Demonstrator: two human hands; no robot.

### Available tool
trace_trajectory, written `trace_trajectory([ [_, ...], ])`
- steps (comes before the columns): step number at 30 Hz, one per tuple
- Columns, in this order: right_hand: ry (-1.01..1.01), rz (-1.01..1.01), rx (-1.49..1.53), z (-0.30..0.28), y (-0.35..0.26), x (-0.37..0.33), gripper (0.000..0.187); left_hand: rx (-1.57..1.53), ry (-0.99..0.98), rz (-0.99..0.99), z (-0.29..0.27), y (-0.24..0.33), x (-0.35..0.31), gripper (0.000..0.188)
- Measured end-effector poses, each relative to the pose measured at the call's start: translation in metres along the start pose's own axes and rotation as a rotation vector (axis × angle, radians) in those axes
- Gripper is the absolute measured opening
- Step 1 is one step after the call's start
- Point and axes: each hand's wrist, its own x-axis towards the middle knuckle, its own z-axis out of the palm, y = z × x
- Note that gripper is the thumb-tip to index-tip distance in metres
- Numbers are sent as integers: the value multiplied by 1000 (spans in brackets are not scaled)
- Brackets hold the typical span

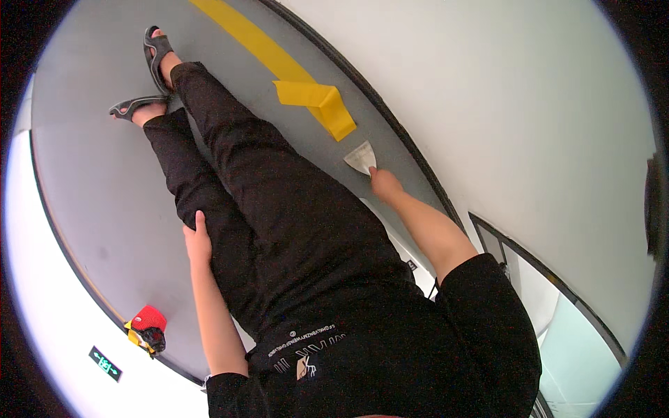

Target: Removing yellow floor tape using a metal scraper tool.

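Note:
My right hand grips a scraper whose pale, wide blade touches the grey floor just below the loose end of a yellow floor tape. A peeled, folded flap of that tape lies lifted from the floor, and the stuck strip runs on toward the top. My left hand rests flat on my left thigh with its fingers together, holding nothing. My legs in black trousers stretch to the upper left and end in dark sandals.
A white wall with a black baseboard runs along the right of the tape. A red and yellow object lies on the floor at the lower left, close to another white wall bearing a small green sign.

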Motion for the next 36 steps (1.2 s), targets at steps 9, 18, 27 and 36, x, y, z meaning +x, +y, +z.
trace_trajectory([
  [9,16,-60,-67,-20,-8,19,58,-19,10,97,5,2,-1,89],
  [18,-134,71,129,-49,-51,14,59,20,-60,-63,-6,5,-1,88],
  [27,57,-42,42,-11,-18,33,60,-16,-16,31,1,4,0,87],
  [36,-1,-3,19,6,-3,11,60,-21,37,89,4,-7,2,87],
])
